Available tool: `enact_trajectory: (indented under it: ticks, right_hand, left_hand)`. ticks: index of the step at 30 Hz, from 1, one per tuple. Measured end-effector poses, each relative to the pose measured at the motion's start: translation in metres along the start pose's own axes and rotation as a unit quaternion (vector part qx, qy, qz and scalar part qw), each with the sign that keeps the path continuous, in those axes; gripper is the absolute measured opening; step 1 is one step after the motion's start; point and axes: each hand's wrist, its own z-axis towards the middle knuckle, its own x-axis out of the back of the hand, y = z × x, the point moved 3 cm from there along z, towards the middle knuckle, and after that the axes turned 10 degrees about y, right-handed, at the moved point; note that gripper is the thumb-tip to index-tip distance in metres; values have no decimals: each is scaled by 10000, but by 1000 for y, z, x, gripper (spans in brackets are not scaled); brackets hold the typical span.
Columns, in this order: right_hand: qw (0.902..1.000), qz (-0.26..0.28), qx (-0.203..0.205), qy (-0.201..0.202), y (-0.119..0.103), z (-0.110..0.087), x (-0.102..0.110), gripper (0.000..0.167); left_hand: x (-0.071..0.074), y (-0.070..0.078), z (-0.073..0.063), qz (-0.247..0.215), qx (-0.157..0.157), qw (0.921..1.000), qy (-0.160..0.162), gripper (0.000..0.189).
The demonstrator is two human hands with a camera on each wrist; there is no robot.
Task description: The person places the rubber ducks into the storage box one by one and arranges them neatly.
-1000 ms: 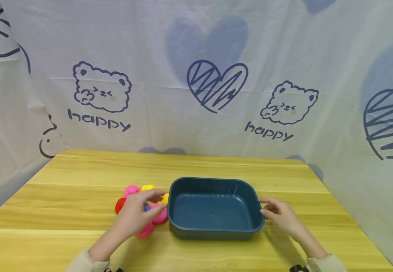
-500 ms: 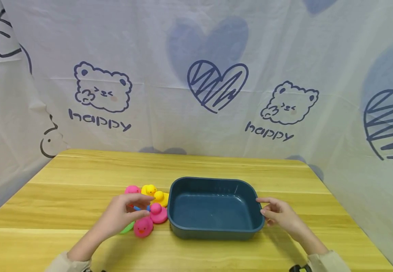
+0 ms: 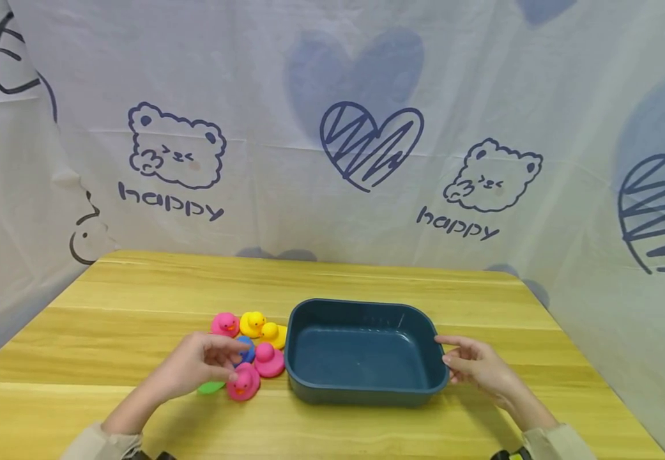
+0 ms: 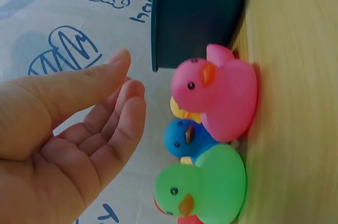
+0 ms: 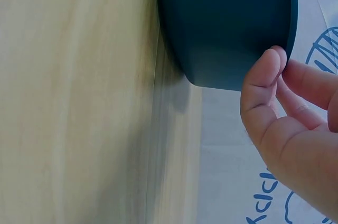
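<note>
My left hand hovers left of the bin with fingers loosely bent and nothing between them. Beside it on the table lie several rubber ducks: a near pink duck, another pink duck, a far pink duck, two yellow ducks, a blue duck partly behind my fingers, and a green duck. A bit of red shows behind the green one. At the right end of a dark teal rectangular bin, my right hand pinches the rim with thumb and forefinger.
The wooden table carries the bin near its middle, with the ducks against the bin's left side. A white cloth with bears and hearts hangs behind the table and along both sides.
My left hand has drawn back leftward from the bin's left side, uncovering the yellow, blue and pink ducks. My right hand has stayed at the bin's right rim; the bin has not moved.
</note>
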Motion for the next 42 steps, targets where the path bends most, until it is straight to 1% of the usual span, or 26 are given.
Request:
enact_trajectory:
  ticks: [2, 5, 10, 12, 17, 25, 35, 42]
  right_hand:
    - [10000, 28, 29, -15, 1, 0, 0, 53]
    - [9999, 95, 61, -44, 1, 0, 1, 52]
    - [9998, 145, 84, -77, 0, -1, 1, 51]
    - [9999, 144, 44, -64, 0, -1, 1, 51]
    - [9999, 156, 21, -69, 1, -1, 1, 51]
    - [9999, 116, 11, -33, 0, -2, 0, 52]
    - [9999, 76, -84, -13, 0, -1, 0, 51]
    - [9999, 70, -81, -2, -1, 0, 0, 51]
  left_hand:
    - [0, -2, 0, 73, 66, 9999, -99, 38]
    - [0, -4, 1, 164, 84, 9996, -202, 38]
    - [-1, -6, 1, 174, 174, 9992, -323, 33]
    - [-1, -7, 1, 118, 289, 9989, -353, 32]
    - [-3, -10, 0, -4, 621, 9973, -396, 38]
    - [-5, -15, -1, 113, 897, 9950, -423, 36]
    - [-8, -17, 0, 186, 994, 9935, -515, 38]
    - [-10, -18, 0, 157, 1150, 9919, -516, 38]
